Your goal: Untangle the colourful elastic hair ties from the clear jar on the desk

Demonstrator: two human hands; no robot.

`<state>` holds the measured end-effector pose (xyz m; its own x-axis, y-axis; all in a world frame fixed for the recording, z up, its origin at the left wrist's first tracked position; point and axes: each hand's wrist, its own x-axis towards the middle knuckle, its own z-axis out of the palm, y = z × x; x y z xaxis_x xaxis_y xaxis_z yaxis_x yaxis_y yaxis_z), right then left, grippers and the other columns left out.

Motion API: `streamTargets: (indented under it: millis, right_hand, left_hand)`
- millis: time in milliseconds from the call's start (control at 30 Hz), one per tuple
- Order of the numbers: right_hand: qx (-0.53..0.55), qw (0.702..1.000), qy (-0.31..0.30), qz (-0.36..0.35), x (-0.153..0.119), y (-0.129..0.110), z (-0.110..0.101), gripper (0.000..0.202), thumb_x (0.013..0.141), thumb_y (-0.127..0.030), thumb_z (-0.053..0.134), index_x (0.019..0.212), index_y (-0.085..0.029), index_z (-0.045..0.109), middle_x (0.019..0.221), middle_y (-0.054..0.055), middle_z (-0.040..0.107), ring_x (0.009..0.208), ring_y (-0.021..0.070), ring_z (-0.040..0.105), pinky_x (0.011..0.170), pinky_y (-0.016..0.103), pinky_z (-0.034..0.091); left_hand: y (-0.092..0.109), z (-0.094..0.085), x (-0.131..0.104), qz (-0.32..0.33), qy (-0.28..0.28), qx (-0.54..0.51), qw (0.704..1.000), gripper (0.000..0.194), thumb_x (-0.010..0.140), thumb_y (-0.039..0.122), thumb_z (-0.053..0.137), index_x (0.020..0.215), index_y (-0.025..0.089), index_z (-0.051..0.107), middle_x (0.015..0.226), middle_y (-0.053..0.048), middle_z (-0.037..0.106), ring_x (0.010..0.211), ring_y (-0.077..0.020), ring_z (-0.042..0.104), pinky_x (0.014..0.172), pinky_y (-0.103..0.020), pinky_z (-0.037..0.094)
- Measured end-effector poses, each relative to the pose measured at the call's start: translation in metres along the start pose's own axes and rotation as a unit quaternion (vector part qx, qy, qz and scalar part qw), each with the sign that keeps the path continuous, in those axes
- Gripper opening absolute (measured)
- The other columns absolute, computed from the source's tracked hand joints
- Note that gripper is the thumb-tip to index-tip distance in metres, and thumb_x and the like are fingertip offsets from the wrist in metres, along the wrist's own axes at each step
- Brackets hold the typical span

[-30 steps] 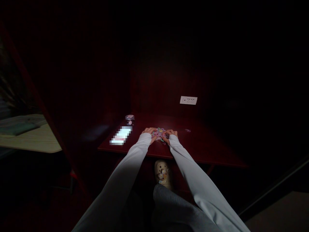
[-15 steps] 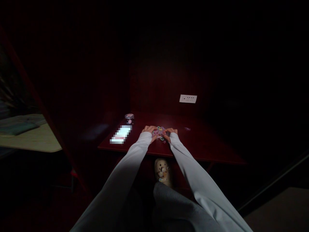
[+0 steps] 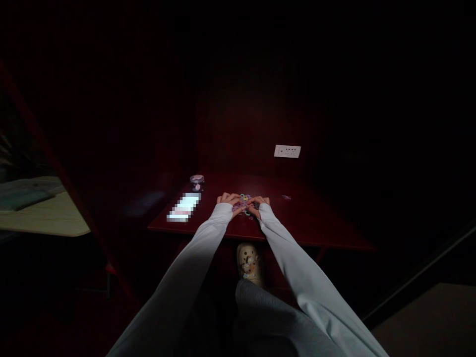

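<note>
A small pile of colourful rings (image 3: 244, 198), which look like hair ties in purple, pink, yellow and green, lies on the dark red desk (image 3: 208, 222). My left hand (image 3: 228, 199) reaches over the pile's left side, fingers stretched and the thumb apart from them. From the right comes my right hand (image 3: 260, 204), its bent fingers and thumb close together at the pile. Whatever those fingertips hold is too small and dark to make out. Both thumbs are near each other over the rings, and the hands cover part of the pile.
A phone-like bright screen (image 3: 184, 207), blurred out, lies on the left of the desk. Behind it stands a clear round jar (image 3: 197, 182) with a pinkish lid. Several small purple pieces (image 3: 286, 197) lie to the right. A white socket panel (image 3: 287, 151) is on the back wall.
My right hand's fingers have moved left over the pile, closer to my left hand. The whole view has shifted slightly.
</note>
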<state>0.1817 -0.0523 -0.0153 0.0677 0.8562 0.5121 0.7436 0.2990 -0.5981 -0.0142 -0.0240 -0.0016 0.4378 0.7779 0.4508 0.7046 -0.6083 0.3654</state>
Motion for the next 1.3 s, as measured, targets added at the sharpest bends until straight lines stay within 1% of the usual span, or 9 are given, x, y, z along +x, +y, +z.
streamTargets:
  millis: [67, 167, 300, 400, 567, 800, 933, 1133, 1300]
  right_hand:
    - [-0.003, 1.000, -0.008, -0.002, -0.001, -0.002, -0.001, 0.008, 0.085, -0.033, 0.077, 0.090, -0.028, 0.080, 0.099, 0.006, 0.072, 0.108, 0.0282, 0.053, 0.099, 0.042, 0.044]
    - [0.002, 1.000, -0.018, 0.000, -0.001, -0.004, -0.001, 0.005, 0.085, -0.032, 0.078, 0.088, -0.028, 0.080, 0.099, 0.006, 0.072, 0.107, 0.0277, 0.053, 0.098, 0.041, 0.045]
    - [0.003, 1.000, -0.022, 0.005, 0.000, -0.003, -0.003, 0.007, 0.083, -0.028, 0.077, 0.090, -0.028, 0.081, 0.099, 0.006, 0.072, 0.109, 0.0285, 0.053, 0.101, 0.043, 0.044]
    - [0.000, 1.000, -0.011, 0.005, 0.000, -0.003, -0.003, 0.006, 0.084, -0.029, 0.077, 0.089, -0.027, 0.081, 0.102, 0.007, 0.070, 0.110, 0.0281, 0.053, 0.102, 0.043, 0.043]
    - [-0.013, 1.000, -0.007, 0.017, 0.000, -0.003, -0.002, 0.005, 0.085, -0.030, 0.076, 0.086, -0.027, 0.080, 0.107, 0.007, 0.069, 0.112, 0.0273, 0.054, 0.102, 0.042, 0.043]
    - [-0.012, 1.000, 0.008, 0.003, 0.002, 0.005, 0.000, 0.008, 0.085, -0.030, 0.074, 0.088, -0.027, 0.081, 0.106, 0.006, 0.070, 0.111, 0.0276, 0.056, 0.101, 0.043, 0.044]
    - [-0.017, 1.000, 0.022, 0.014, 0.002, 0.005, 0.001, 0.009, 0.085, -0.027, 0.072, 0.087, -0.027, 0.080, 0.104, 0.007, 0.072, 0.110, 0.0284, 0.057, 0.100, 0.043, 0.045]
    - [-0.004, 1.000, 0.019, 0.013, 0.003, 0.008, 0.002, 0.014, 0.085, -0.027, 0.069, 0.091, -0.027, 0.082, 0.103, 0.007, 0.073, 0.113, 0.0289, 0.057, 0.102, 0.044, 0.044]
    - [0.006, 1.000, 0.019, 0.002, 0.001, 0.009, 0.002, 0.017, 0.086, -0.030, 0.068, 0.095, -0.028, 0.083, 0.104, 0.007, 0.073, 0.112, 0.0287, 0.057, 0.101, 0.045, 0.045]
  left_hand:
    - [-0.001, 0.000, 0.000, 0.004, 0.002, 0.000, 1.000, 0.018, 0.095, 0.039, 0.071, 0.110, 0.033, 0.079, 0.140, 0.001, 0.070, 0.125, -0.0287, 0.049, 0.106, -0.045, 0.040]
    - [-0.001, 0.000, -0.001, 0.003, 0.006, -0.001, 1.000, 0.017, 0.100, 0.034, 0.064, 0.108, 0.031, 0.079, 0.139, 0.000, 0.071, 0.125, -0.0279, 0.050, 0.106, -0.045, 0.040]
    - [-0.001, -0.001, -0.002, -0.001, 0.011, -0.003, 1.000, 0.016, 0.100, 0.031, 0.064, 0.105, 0.029, 0.079, 0.139, -0.001, 0.070, 0.124, -0.0275, 0.050, 0.106, -0.045, 0.039]
    - [-0.001, -0.001, -0.002, 0.011, 0.008, -0.007, 1.000, 0.017, 0.101, 0.030, 0.062, 0.106, 0.028, 0.078, 0.141, 0.000, 0.069, 0.123, -0.0265, 0.050, 0.107, -0.044, 0.039]
    - [0.002, -0.002, -0.003, -0.006, 0.016, 0.008, 1.000, 0.019, 0.103, 0.030, 0.059, 0.107, 0.028, 0.078, 0.137, -0.002, 0.071, 0.122, -0.0273, 0.051, 0.105, -0.044, 0.041]
    - [0.004, -0.002, -0.004, -0.012, 0.030, 0.000, 0.999, 0.022, 0.102, 0.029, 0.058, 0.110, 0.029, 0.079, 0.135, -0.002, 0.071, 0.121, -0.0277, 0.051, 0.104, -0.044, 0.042]
    - [0.004, -0.003, -0.003, -0.024, 0.030, -0.005, 0.999, 0.024, 0.102, 0.027, 0.056, 0.109, 0.029, 0.079, 0.133, -0.003, 0.072, 0.119, -0.0279, 0.051, 0.105, -0.045, 0.042]
    - [0.006, -0.004, -0.006, -0.025, 0.049, -0.019, 0.998, 0.022, 0.103, 0.027, 0.056, 0.111, 0.029, 0.077, 0.134, -0.003, 0.071, 0.123, -0.0273, 0.051, 0.108, -0.044, 0.041]
    - [0.003, -0.003, -0.003, -0.025, 0.031, -0.019, 0.999, 0.023, 0.103, 0.028, 0.057, 0.111, 0.029, 0.078, 0.134, -0.003, 0.071, 0.122, -0.0269, 0.051, 0.105, -0.043, 0.042]
